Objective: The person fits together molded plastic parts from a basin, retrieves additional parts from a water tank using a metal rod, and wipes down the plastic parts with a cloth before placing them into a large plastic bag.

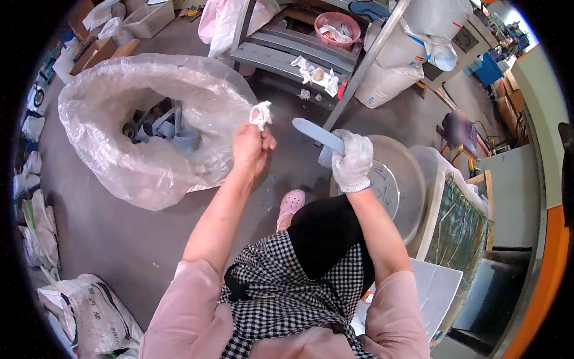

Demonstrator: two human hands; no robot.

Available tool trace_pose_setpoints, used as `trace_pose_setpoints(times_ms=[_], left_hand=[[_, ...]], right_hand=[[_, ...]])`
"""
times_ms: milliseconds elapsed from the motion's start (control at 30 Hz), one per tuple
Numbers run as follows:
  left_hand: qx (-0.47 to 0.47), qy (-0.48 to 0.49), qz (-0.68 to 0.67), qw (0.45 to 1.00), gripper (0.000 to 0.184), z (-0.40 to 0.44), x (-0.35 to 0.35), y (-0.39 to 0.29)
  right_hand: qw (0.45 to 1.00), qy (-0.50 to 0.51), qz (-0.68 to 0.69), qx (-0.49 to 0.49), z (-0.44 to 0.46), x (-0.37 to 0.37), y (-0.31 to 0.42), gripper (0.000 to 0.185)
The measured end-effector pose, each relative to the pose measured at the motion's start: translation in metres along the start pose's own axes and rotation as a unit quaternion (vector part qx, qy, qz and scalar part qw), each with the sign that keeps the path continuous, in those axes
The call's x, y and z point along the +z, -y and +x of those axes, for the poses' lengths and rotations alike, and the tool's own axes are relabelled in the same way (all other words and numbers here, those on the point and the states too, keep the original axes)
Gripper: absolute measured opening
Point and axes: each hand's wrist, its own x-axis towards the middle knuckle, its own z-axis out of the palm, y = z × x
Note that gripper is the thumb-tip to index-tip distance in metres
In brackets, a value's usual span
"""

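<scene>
My bare left hand (251,148) is closed, pinching a crumpled white rag or tissue (260,115) that sticks up from the fingertips. In a white knit glove, my right hand (353,160) grips a grey-blue plastic piece (318,135) whose long flat tongue has a rounded end and points up and left. Part of that piece is hidden by the glove. Left of my left hand stands a big open clear plastic bag (149,191) with several grey plastic parts (170,128) inside. Beneath my right hand is a round, translucent tub (412,179).
A metal rack (293,55) ahead carries a pink basket (338,30) and a crumpled white cloth (317,76). White sacks (391,81) stand beside it. A netted wooden frame (457,221) and a white box (436,293) are at my right. A printed sack (95,311) lies lower left.
</scene>
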Motion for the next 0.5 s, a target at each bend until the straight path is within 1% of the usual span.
trace_pose_setpoints(times_ms=[33,100,133,167,233,267,300,333,367,400,433,467,500], left_hand=[[0.003,-0.001,-0.004,1.0,0.03,-0.008,0.005,-0.006],[0.022,0.02,0.102,0.994,0.024,-0.027,0.017,-0.012],[0.021,0.046,0.143,0.988,0.027,-0.034,0.023,-0.011],[0.036,0.066,0.196,0.978,0.03,-0.034,0.025,-0.005],[0.014,0.091,0.265,0.96,0.033,-0.027,0.023,-0.004],[0.016,0.09,0.263,0.961,0.033,-0.024,0.022,-0.004],[-0.006,0.084,0.23,0.97,0.033,-0.02,0.02,-0.005],[-0.029,0.078,0.197,0.977,0.034,-0.017,0.017,-0.006],[-0.03,0.077,0.196,0.977,0.034,-0.011,0.013,-0.006],[-0.04,0.02,0.105,0.994,0.034,-0.002,0.006,-0.008],[-0.048,-0.036,0.012,0.998,0.034,0.004,-0.002,-0.011],[0.008,-0.018,-0.013,1.0,0.031,0.006,-0.012,-0.013],[0.009,-0.016,-0.015,1.0,0.031,0.002,-0.008,-0.014]], right_hand=[[1.0,0.001,0.0,-0.004,0.001,-0.002,0.001,0.036],[1.0,0.013,-0.011,-0.005,0.005,-0.002,0.004,0.036],[1.0,0.016,-0.009,-0.006,0.007,-0.002,0.009,0.036],[0.999,0.018,0.013,-0.027,0.01,-0.001,0.014,0.037],[0.998,0.022,0.036,-0.052,0.013,0.0,0.019,0.037],[0.998,0.016,0.017,-0.062,0.014,0.0,0.02,0.038],[0.998,0.008,-0.003,-0.07,0.014,0.001,0.021,0.04],[0.997,0.008,-0.003,-0.07,0.014,0.002,0.022,0.04],[0.998,0.018,0.017,-0.061,0.013,0.004,0.024,0.04],[0.998,0.027,0.037,-0.051,0.013,0.004,0.024,0.04],[0.998,0.026,0.036,-0.052,0.015,0.002,0.026,0.04],[0.999,0.034,0.013,-0.03,0.016,-0.003,0.027,0.04],[0.999,0.042,-0.01,-0.009,0.018,-0.005,0.027,0.039]])
